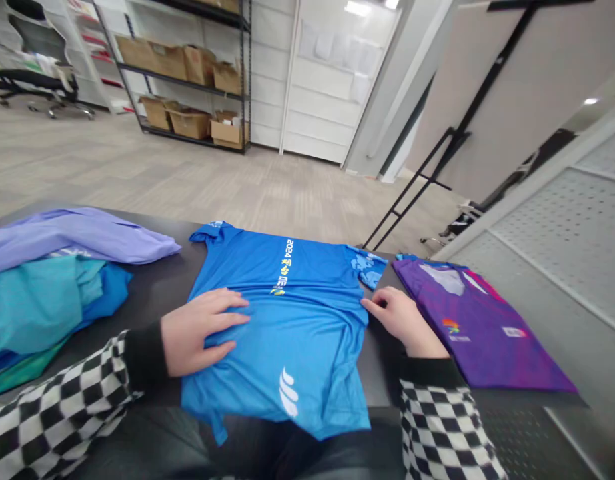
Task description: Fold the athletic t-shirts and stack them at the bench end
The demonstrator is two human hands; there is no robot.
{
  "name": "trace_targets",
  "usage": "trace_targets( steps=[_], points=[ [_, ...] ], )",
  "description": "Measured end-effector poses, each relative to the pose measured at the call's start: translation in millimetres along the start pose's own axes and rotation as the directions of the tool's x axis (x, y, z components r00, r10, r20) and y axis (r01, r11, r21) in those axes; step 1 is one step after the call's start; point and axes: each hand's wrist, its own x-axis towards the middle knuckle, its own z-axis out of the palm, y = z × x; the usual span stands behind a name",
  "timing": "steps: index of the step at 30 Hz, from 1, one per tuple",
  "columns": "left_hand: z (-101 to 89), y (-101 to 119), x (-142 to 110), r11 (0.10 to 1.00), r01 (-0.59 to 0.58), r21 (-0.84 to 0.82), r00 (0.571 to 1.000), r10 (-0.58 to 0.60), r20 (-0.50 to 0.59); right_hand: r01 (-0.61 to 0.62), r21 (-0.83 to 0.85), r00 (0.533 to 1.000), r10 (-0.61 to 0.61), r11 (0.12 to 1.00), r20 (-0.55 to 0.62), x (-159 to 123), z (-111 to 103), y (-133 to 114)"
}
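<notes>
A dark counter [157, 287] spans the foreground, and across the carpet stands a black metal shelving rack [181, 81] loaded with cardboard boxes [162, 61]. On the counter's left lies a loose heap of garments [37, 300] in lavender, teal, blue and green. A blue short-sleeved T-shirt [317, 333] is spread out in the middle, sleeves at the far end, hem hanging over the near edge, wrinkles crossing its body. To its right rests a flat purple jersey [487, 333]. The left hand [205, 330] lies on the T-shirt, fingers loosely spread; the right hand [400, 317] is at its right edge, thumb and forefinger close together, though I cannot tell whether they pinch fabric. A white logo [288, 392] sits near the hem.
</notes>
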Motion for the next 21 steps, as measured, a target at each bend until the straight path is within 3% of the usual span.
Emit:
trace_targets(
  steps=[3, 6, 7, 9, 11, 13, 18, 21],
  points=[
    [-10.0, 6, -33, 0.994, 0.088, 0.059, 0.994, -0.084, -0.065, -0.082, -0.038, 0.983, 0.074, 0.996, -0.168, -17, -3, -4],
    [-19.1, 17, -63, 0.984, 0.166, 0.059, 0.984, -0.162, -0.071, 0.135, 0.123, 0.958, -0.098, 0.983, -0.27, -40, -3, -40],
    [-21.7, 22, -71, 0.981, 0.185, 0.056, 0.981, -0.181, -0.069, 0.237, 0.2, 0.956, -0.191, 0.951, -0.224, -48, -2, -54],
    [-26.6, 33, -83, 0.977, 0.208, 0.051, 0.977, -0.205, -0.065, 0.335, 0.33, 0.936, -0.351, 0.882, -0.011, -63, 2, -77],
    [-31.0, 42, -92, 0.974, 0.222, 0.052, 0.974, -0.219, -0.055, 0.299, 0.374, 0.892, -0.397, 0.878, 0.217, -76, 5, -83],
    [-34.4, 52, -98, 0.97, 0.237, 0.052, 0.971, -0.235, -0.044, 0.215, 0.341, 0.879, -0.333, 0.915, 0.34, -88, 5, -72],
    [-38.1, 66, -104, 0.974, 0.226, -0.034, 0.973, -0.227, -0.037, 0.106, 0.313, 0.908, -0.22, 0.944, 0.356, -122, -21, -28],
    [-38.8, 58, -89, 0.981, 0.18, -0.078, 0.98, -0.185, -0.072, 0.114, 0.363, 0.941, -0.217, 0.925, 0.258, -128, -41, -33]
  ],
)
